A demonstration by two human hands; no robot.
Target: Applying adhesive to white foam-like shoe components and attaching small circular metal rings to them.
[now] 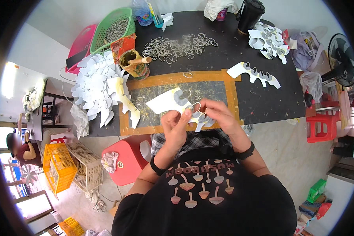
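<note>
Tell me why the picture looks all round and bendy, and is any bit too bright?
Head view: a fisheye lens, so the corners go black and the table's edges bow; head view: a bright patch at far left is washed out white; head view: the left hand and right hand look fairly clear.

"What colours does the held cutout [160, 102] show?"
"White, yellowish along one edge, with grey tabs [180, 98]."
"And the table [263, 103]?"
"Black, with brown tape [232, 98]."
"The perforated basket [101, 32]?"
"Green; the other basket [82, 39], pink."
"The shirt [232, 214]?"
"Black, printed with mushrooms."
</note>
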